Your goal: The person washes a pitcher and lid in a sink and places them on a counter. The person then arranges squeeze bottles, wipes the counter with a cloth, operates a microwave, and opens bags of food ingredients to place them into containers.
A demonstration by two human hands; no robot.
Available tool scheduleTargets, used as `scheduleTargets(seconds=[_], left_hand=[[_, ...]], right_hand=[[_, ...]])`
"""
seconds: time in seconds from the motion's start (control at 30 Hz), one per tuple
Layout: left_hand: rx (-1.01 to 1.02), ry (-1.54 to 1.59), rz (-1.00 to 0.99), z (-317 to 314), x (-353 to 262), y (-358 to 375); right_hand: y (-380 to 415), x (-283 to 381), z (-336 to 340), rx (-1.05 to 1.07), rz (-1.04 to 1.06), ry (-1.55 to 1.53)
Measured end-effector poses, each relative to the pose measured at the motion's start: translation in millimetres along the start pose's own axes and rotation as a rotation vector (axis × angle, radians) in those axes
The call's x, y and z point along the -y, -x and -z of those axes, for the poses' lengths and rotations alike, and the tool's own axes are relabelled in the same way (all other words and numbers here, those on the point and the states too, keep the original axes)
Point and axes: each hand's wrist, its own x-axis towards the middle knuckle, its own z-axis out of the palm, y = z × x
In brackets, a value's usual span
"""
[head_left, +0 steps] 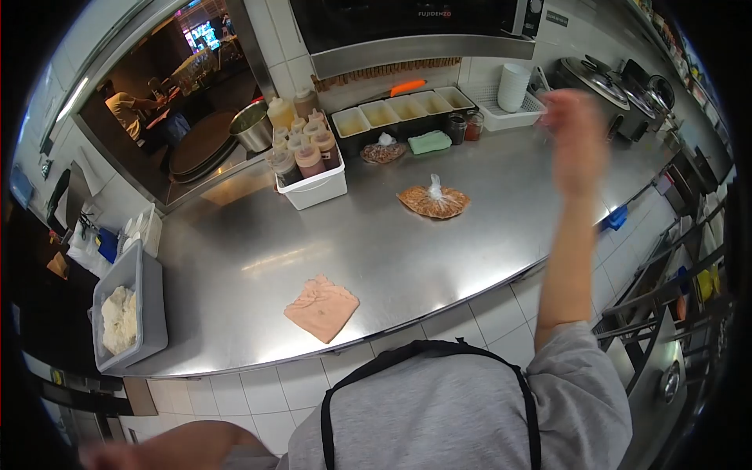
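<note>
Extended over the far right of the steel counter [376,251] with the right hand [580,141], on a bare forearm below a grey sleeve. Badly blurred at the fingers, so cannot tell whether spread apart, drawn together or clamped on anything. Nearest to that hand: the white basket [489,120], immediately left of the fingers, with a stack of white bowls [514,88] standing upright in its right half. Cannot tell, at the basket's right end, whether touching or only close by. Off to the right of the fingers, against the wall: round lidded cookers [595,82]. Next along to the left of the basket: a pair of jars [465,128], then a folded green cloth [429,142], all below a row of containers [403,113]. Well left of the right hand and closer to the counter's front: a tied bag of brown bits [435,204], lying flat with a knot upward. Farther left and toward the front edge: a pink cloth [322,308]. Low in the bottom left corner, below the counter's front edge: the left hand [108,456], too smeared to tell apart from together, or gripping from bare. Above it, on the counter's left end: a grey tub [153,313], well apart from the basket.
</note>
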Motion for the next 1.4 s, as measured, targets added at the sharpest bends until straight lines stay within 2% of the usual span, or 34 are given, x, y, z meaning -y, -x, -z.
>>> scheduleTargets(seconds=[0.03,0.07,0.1,0.13,0.17,0.2,0.23,0.27,0.33,0.37,0.43,0.5,0.53,0.57,0.6,0.63,0.7,0.73,0.8,0.83,0.9,0.93,0.97,1.03,1.07,1.13,1.17,1.2,1.27,1.3,1.33,1.4], left_hand=[[0.011,-0.307,0.290,14.0,27.0,47.8],[0.123,-0.527,0.582,15.7,44.7,92.5],[0.369,-0.600,0.867,6.3,54.5,137.2],[0.539,-0.425,1.208,-27.3,56.1,181.0],[0.773,-0.399,1.241,-61.8,38.4,216.2],[1.085,-0.446,1.421,-70.0,29.5,269.1],[1.392,-0.454,1.419,-72.7,26.1,318.3],[1.583,-0.610,1.471,-90.8,10.5,337.3],[1.790,-0.774,1.307,-99.2,-7.7,391.9],[1.787,-0.782,1.312,-107.1,-13.4,397.0],[1.757,-0.725,0.977,-124.4,-19.9,408.1],[1.708,-0.480,0.860,-153.2,-19.2,422.0],[1.707,-0.485,0.872,-171.7,-16.5,431.4],[1.664,-0.315,0.849,-188.5,-14.8,440.7],[1.611,-0.153,0.821,-198.1,-15.9,449.3],[1.609,-0.168,0.822,-204.4,-16.1,455.2],[0.882,-0.110,1.220,-212.3,-18.3,460.0],[0.878,-0.126,1.220,-206.7,-18.4,454.9],[0.072,0.059,1.920,-196.1,-21.1,409.2],[0.074,0.055,1.917,-192.7,-23.6,380.6],[-0.274,0.824,2.125,-180.9,-24.7,333.8],[-0.260,0.824,2.124,-169.6,-21.1,333.9],[-0.330,0.724,2.087,-158.9,-16.7,338.6],[-0.481,0.620,2.059,-136.7,-10.2,353.2],[-0.477,0.624,2.065,-126.1,-10.2,360.4],[-0.565,0.535,2.094,-107.8,-7.3,373.0],[-0.618,0.521,2.081,-101.9,-4.3,378.1],[-0.601,0.529,2.104,-96.5,0.4,380.3],[-0.586,0.468,2.104,-88.7,10.8,382.3],[-0.640,0.443,2.106,-87.7,16.4,379.0],[-0.632,0.450,2.122,-87.1,22.4,377.2],[-0.735,0.393,2.034,-86.3,32.4,372.8]], right_hand=[[13.4,-47.3,-2.2,0.112,-0.291,0.263],[26.5,-98.7,-2.9,0.317,-0.509,0.320],[48.4,-152.6,-1.5,0.474,-0.464,0.487],[68.5,-192.0,0.1,0.596,-0.488,0.685],[94.0,-228.1,2.8,0.671,-0.489,0.915],[113.4,-218.3,-11.1,0.678,-0.514,1.099],[126.9,-207.5,-23.2,0.683,-0.532,1.286],[130.0,-209.3,-17.9,0.687,-0.530,1.288],[137.2,-220.8,-10.2,0.655,-0.643,1.192],[139.3,-224.1,-4.5,0.588,-0.538,1.143],[138.8,-230.6,12.3,0.547,-0.501,1.065],[140.9,-227.4,21.3,0.525,-0.480,0.994],[136.0,-218.7,19.6,0.438,-0.430,0.930],[133.9,-210.4,16.8,0.351,-0.385,0.864],[132.6,-205.6,13.1,0.363,-0.387,0.857],[128.2,-202.6,5.8,0.318,-0.353,0.736],[120.3,-192.9,-16.1,0.261,-0.272,0.565],[118.1,-185.8,-29.4,0.294,-0.314,0.459],[117.1,-165.3,-64.3,0.344,-0.317,0.319],[123.8,-160.4,-83.3,0.387,-0.259,0.278],[146.4,-151.4,-123.3,0.525,-0.191,0.148],[162.4,-148.7,-138.2,0.671,-0.200,0.087],[175.1,-140.3,-149.1,0.849,-0.218,0.059],[199.4,-132.4,-162.8,0.862,-0.097,-0.062],[210.1,-134.9,-163.9,0.858,-0.101,-0.056],[232.8,-153.4,-162.5,0.838,-0.248,0.278],[248.2,-167.0,-157.7,1.005,-0.269,0.520],[252.3,-180.8,-153.5,0.990,-0.288,0.533],[255.2,-204.9,-138.2,1.331,0.046,0.647],[251.1,-212.9,-138.6,1.322,0.086,0.667],[244.5,-222.4,-142.0,1.317,0.071,0.678],[233.6,-250.3,-147.8,1.273,-0.023,0.751]])
